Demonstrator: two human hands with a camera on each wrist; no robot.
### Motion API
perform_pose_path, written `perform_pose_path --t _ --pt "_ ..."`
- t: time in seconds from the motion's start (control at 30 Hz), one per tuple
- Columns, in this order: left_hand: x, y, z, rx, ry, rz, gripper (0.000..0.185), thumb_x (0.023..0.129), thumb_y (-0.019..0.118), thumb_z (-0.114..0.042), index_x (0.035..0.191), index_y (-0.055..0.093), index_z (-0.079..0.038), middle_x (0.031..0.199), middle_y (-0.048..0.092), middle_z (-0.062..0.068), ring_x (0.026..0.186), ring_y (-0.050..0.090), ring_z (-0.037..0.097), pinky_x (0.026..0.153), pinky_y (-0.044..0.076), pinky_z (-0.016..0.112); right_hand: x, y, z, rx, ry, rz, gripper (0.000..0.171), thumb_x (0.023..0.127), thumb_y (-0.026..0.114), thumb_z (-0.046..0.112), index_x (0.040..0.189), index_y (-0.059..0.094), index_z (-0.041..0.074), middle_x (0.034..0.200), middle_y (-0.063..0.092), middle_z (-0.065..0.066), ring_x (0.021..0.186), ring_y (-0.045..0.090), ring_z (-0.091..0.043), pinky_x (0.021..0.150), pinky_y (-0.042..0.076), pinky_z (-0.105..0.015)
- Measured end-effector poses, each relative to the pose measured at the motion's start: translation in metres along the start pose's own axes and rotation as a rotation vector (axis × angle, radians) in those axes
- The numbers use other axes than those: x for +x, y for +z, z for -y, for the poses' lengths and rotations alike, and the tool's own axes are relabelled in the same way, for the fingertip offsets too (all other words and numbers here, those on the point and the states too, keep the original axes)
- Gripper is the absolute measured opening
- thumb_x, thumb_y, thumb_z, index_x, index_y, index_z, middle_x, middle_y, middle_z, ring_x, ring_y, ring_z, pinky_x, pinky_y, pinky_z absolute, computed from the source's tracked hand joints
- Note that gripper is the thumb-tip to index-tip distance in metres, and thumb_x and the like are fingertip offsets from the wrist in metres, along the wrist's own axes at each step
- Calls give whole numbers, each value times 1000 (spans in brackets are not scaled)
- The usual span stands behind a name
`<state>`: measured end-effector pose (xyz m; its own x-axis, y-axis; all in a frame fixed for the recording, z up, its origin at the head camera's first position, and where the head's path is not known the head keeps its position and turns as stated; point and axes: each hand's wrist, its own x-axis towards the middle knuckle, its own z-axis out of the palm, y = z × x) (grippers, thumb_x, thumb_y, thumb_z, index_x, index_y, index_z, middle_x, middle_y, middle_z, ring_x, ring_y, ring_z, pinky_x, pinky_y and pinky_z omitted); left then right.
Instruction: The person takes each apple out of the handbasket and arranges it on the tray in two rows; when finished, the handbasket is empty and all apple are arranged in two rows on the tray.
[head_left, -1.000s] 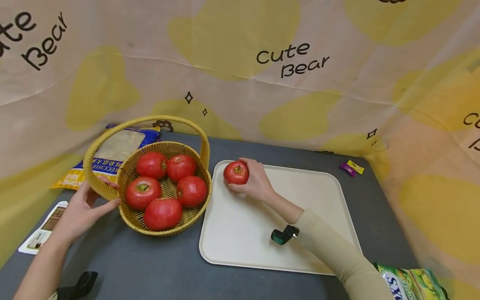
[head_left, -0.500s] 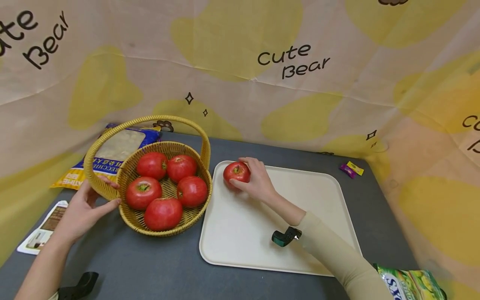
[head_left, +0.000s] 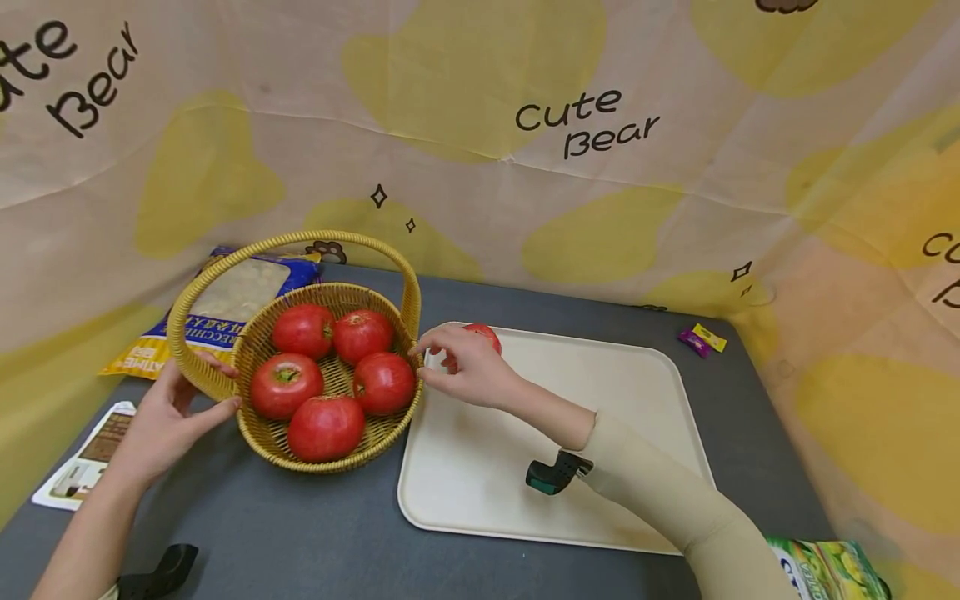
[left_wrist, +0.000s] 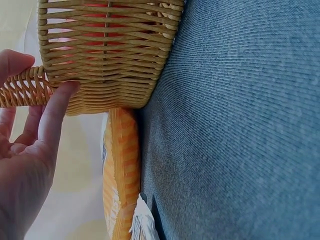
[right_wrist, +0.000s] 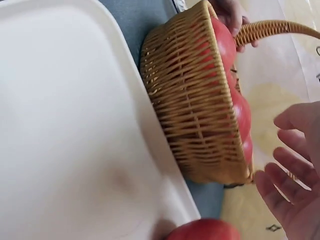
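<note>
My left hand grips the base of the handle of a woven basket, thumb and fingers around it in the left wrist view. Several red apples sit inside the basket. With fingers spread and nothing in them, my right hand hovers over the left edge of a cream tray, its fingertips right at the basket's right rim. One red apple rests in the tray's far left corner, partly hidden behind that hand. In the right wrist view this apple shows at the bottom edge.
Behind the basket lies a blue and yellow food bag. A white and brown packet is at the left. Two small wrapped candies lie at the far right, and a green snack bag at the near right. A printed cloth hangs behind.
My right hand has let go of the apple on the tray and moved left to the basket's rim. The left hand and basket have stayed put.
</note>
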<state>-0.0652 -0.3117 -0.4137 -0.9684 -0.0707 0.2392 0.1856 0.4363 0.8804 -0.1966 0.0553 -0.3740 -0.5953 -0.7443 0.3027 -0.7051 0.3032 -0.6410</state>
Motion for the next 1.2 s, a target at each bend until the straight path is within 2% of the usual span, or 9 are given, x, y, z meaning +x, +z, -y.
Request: perform_pose_path --t 0.13,0.3,0.43,0.63,0.87,1.07,1.2 --pt "0 1 0 2 -8 -3 55 87 68 5 130 41 -15 112 54 -10 110 45 -3 93 31 4 16 7 10 -30 -30 150 28 87 71 14 114 67 8 109 64 -6 94 57 -20 79 53 -28" --pt "0 1 0 13 -11 -10 53 87 68 4 129 41 -15 112 54 -11 109 46 -2 92 32 4 34 16 15 -196 -12 298 40 87 72 24 123 61 11 120 60 -1 108 53 -13 90 43 -20" --pt "0 1 0 16 -11 -12 53 87 69 4 129 42 -14 111 54 -10 108 47 -1 91 32 4 45 22 17 -253 41 407 56 84 75 30 132 54 11 129 55 -2 119 47 -14 94 43 -21" --pt "-1 1 0 14 -2 -20 52 86 69 6 128 43 -12 111 55 -10 108 48 -1 92 33 5 55 29 19 -305 70 510 71 80 79 35 140 46 13 136 48 -4 123 43 -16 92 46 -25" --pt "0 2 -1 25 -14 -12 54 88 68 2 131 40 -11 113 52 -10 109 45 -2 90 34 4 56 37 18 -367 59 532 77 78 80 36 142 43 18 136 45 -3 119 46 -16 87 48 -26" --pt "-1 1 -1 28 -41 -17 55 88 69 -1 133 39 -13 115 50 -11 110 43 -3 89 34 3 54 38 15 -386 17 489 77 75 81 38 139 44 18 134 46 -2 118 46 -14 86 48 -25" --pt "-2 2 -1 24 -36 -30 54 88 69 1 131 41 -13 114 51 -11 109 45 -2 90 34 4 50 36 13 -367 -5 433 78 74 82 39 138 44 17 133 46 -1 118 46 -14 87 49 -25"
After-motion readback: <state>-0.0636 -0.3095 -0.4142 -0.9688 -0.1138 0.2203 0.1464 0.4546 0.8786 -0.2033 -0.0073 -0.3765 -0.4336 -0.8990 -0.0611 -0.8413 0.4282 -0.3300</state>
